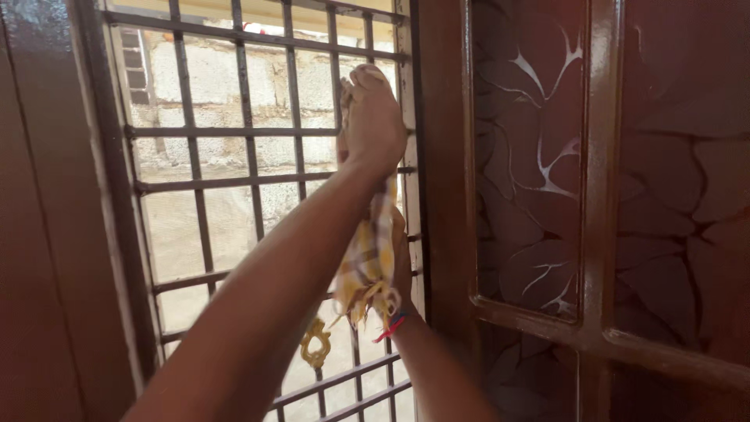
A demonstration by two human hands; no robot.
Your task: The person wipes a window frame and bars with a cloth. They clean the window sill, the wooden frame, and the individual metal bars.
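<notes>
Nearest, low in the scene, the right hand (401, 258) is seen rising from the lower right, a red and blue thread at its wrist. It is largely hidden behind a yellow checked cloth (367, 258); its fingers appear closed on the cloth's lower part, though this cannot be told for sure. A brass latch (316, 342) hangs just left of the frayed cloth end. Farther up, the left hand (375, 117) is raised, its fingers clamped together on the cloth's top, pressed against the right edge of the window grille (234, 180). To the right, a brown wooden door (601, 211) with patterned glass is seen.
</notes>
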